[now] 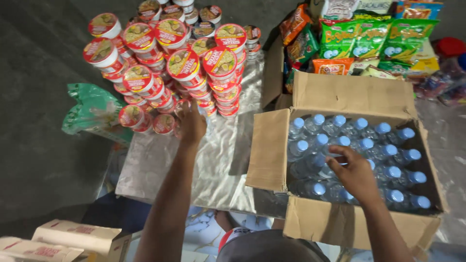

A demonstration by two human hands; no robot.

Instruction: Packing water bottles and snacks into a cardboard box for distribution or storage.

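We see the left hand (192,125) stretched out over the silver-covered tabletop (160,165), its grip closed around a clear water bottle (202,112) set down just beside the stack of red-lidded noodle cups (179,63); the bottle is largely hidden by the fingers. Our right hand (353,172) is down inside the open cardboard box (335,97), fingers curled narrow over the blue-capped bottles (388,145) packed upright there, touching one near the middle; we cannot tell whether it has fully clasped it. Behind the box lie green and orange snack bags (361,39). A green plastic bag (90,106) sits at the tabletop's left edge, and flat cartons (73,237) rest on the floor below
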